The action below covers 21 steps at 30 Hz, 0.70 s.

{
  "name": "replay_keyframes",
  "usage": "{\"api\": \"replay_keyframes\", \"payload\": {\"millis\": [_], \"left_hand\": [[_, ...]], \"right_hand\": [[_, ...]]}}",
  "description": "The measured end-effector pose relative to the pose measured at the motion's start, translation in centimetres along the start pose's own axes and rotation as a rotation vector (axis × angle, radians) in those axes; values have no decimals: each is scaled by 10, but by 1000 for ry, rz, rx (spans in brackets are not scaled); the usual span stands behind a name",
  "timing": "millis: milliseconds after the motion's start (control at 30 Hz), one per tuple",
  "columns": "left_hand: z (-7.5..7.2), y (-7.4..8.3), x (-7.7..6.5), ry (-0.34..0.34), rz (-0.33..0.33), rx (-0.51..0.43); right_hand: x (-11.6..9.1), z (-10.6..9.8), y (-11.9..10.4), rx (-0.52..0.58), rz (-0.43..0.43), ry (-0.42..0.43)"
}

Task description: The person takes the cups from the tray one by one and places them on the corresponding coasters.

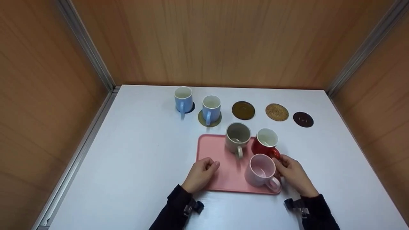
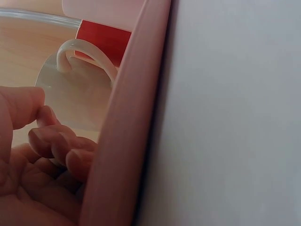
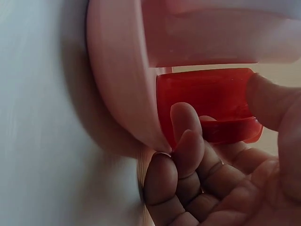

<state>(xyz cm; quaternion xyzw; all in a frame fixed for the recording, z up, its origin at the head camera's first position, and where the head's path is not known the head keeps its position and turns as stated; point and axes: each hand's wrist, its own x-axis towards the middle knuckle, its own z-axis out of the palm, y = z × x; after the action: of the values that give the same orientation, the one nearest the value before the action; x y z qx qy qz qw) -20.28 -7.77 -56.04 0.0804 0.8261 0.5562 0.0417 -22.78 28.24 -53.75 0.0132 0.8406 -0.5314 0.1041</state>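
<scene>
In the head view, my right hand (image 1: 294, 174) grips the handle of a red mug (image 1: 260, 148) at the right side of a pink tray (image 1: 223, 175). The right wrist view shows thumb and fingers around the red mug's handle (image 3: 211, 129). Beside it on the tray stands a pink mug (image 1: 258, 174), handle toward the front right. A grey-green mug (image 1: 236, 140) stands near the tray's back edge. At the tray's left side is my left hand (image 1: 201, 174), its fingers loosely curled and holding nothing. Whether it touches the rim is unclear.
Two light blue mugs (image 1: 183, 99) (image 1: 211, 108) stand on coasters at the back. To their right lie a brown coaster (image 1: 243, 110), a woven tan coaster (image 1: 277, 112) and a dark coaster (image 1: 303, 119). Wooden panels (image 1: 204, 41) enclose the white table (image 1: 137, 166).
</scene>
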Motion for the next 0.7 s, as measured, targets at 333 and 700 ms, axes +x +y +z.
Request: {"api": "replay_keyframes", "payload": {"millis": [333, 700], "left_hand": [[0, -1, 1, 4, 14, 6], [1, -1, 0, -2, -8, 4]], "right_hand": [[3, 0, -1, -22, 4, 27], [3, 2, 1, -25, 15, 45]]}}
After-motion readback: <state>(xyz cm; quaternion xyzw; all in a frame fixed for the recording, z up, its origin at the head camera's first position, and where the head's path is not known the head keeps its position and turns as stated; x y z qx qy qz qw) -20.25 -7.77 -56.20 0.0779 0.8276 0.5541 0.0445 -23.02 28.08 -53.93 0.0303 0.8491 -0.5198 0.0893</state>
